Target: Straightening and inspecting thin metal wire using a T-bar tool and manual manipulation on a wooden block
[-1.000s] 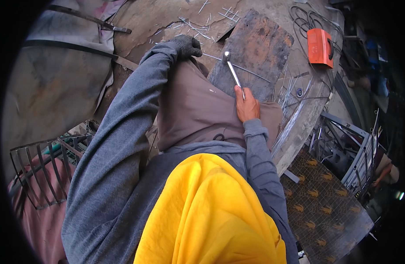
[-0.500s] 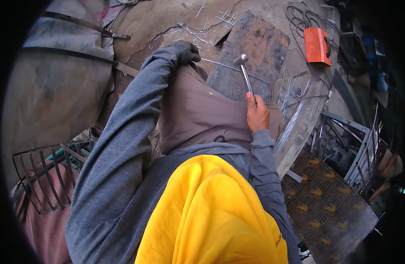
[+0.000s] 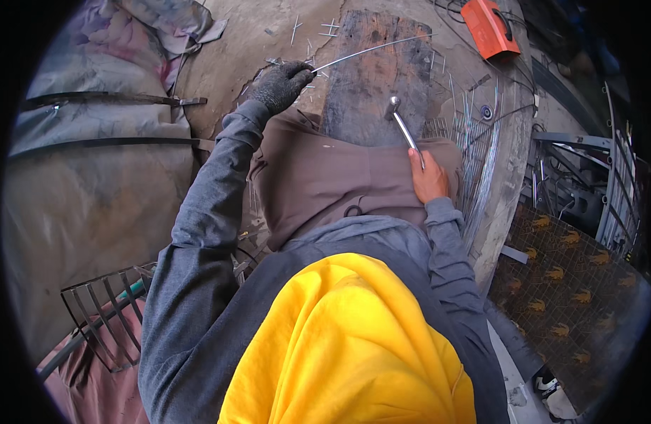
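Grasping a rod [image 3: 373,49] in the left hand [image 3: 282,87], above the far board [image 3: 371,99]; clutching a hammer [image 3: 406,132] in the right hand [image 3: 430,178].

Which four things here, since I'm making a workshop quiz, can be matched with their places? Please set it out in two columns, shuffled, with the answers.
Column one:
1. Thin silvery metal rod
2. Shiny metal hammer
3. Orange box with a dark handle
4. Folded bright yellow cloth

Column two:
A. Upper right of the picture
B. In the bare right hand
C. Lower middle of the picture
D. In the dark-gloved left hand

Pairs: 1-D, 2-B, 3-A, 4-C
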The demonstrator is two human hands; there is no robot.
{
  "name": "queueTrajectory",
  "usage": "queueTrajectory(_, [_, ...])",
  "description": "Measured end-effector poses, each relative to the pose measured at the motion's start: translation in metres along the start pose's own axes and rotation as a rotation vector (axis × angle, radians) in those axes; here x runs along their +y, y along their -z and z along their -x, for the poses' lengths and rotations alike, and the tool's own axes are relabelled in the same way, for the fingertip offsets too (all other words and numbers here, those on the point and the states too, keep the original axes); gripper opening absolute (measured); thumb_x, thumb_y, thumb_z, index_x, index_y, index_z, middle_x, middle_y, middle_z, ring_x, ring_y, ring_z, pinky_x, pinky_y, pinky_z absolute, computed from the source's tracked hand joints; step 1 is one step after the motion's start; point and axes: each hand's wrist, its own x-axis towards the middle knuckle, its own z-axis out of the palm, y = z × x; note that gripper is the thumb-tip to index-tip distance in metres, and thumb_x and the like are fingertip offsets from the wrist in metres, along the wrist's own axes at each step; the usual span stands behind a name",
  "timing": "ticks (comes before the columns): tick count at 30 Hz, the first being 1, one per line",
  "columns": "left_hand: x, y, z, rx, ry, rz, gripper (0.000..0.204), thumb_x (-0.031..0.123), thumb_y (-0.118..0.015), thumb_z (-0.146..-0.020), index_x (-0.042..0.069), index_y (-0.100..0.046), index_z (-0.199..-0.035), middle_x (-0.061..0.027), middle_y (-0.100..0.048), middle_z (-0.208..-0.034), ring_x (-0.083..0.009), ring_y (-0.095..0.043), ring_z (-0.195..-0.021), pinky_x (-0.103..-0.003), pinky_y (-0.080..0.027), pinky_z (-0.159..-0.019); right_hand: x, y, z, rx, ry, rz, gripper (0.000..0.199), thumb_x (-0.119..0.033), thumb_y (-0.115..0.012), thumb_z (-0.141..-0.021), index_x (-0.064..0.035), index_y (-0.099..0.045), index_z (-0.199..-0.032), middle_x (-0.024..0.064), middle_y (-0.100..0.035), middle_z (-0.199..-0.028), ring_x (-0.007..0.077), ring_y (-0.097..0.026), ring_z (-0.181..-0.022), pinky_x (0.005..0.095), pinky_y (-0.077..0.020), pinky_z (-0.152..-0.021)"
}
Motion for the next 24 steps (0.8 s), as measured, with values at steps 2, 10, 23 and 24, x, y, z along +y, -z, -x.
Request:
queueTrajectory(2, [0.043,-0.014,0.011,-0.303,0.24,0.689,0.031,0.028,-0.061,-0.094,0.007,-0.064,-0.116,-0.008,-0.067,-0.096,-0.0197,-0.066,-0.084,-0.033,-0.054,-0.074,0.005,0.002,-0.001,0.013,-0.001,-0.027,0.049,-0.057,-0.043,-0.096,-0.0097,-0.056,-0.096,0.0262,-0.065,-0.085,0.0516,-0.058,-0.085,0.0572,-0.044,-0.073])
queueTrajectory(10, [0.144,-0.072,0.071,-0.532,0.466,1.695,0.03,0.02,-0.058,-0.096,0.002,-0.057,-0.12,-0.0065,-0.066,-0.096,-0.0155,-0.065,-0.078,-0.027,-0.058,-0.066,0.003,-0.002,-0.006,0.007,0.033,-0.088,0.05,-0.057,-0.042,-0.096,-0.0092,-0.056,-0.096,0.0254,-0.066,-0.086,0.0511,-0.059,-0.086,0.0575,-0.0441,-0.074])
queueTrajectory(23, [0.175,-0.059,0.055,-0.446,0.464,2.26,0.031,0.013,-0.051,-0.098,-0.006,-0.056,-0.121,-0.0147,-0.068,-0.11,-0.0175,-0.071,-0.092,-0.024,-0.062,-0.072,0.007,0.003,-0.009,-0.024,0.016,-0.118,0.053,-0.059,-0.04,-0.096,-0.009,-0.058,-0.098,0.0248,-0.066,-0.091,0.0501,-0.059,-0.09,0.0556,-0.0447,-0.079])
queueTrajectory(24, [0.175,-0.058,0.055,-0.477,0.454,2.293,0.03,0.013,-0.051,-0.098,-0.007,-0.056,-0.12,-0.0152,-0.068,-0.111,-0.0177,-0.07,-0.093,-0.024,-0.061,-0.075,0.007,0.002,-0.009,-0.014,0.017,-0.128,0.053,-0.058,-0.042,-0.096,-0.008,-0.059,-0.097,0.025,-0.065,-0.09,0.0497,-0.058,-0.09,0.0541,-0.0443,-0.077])
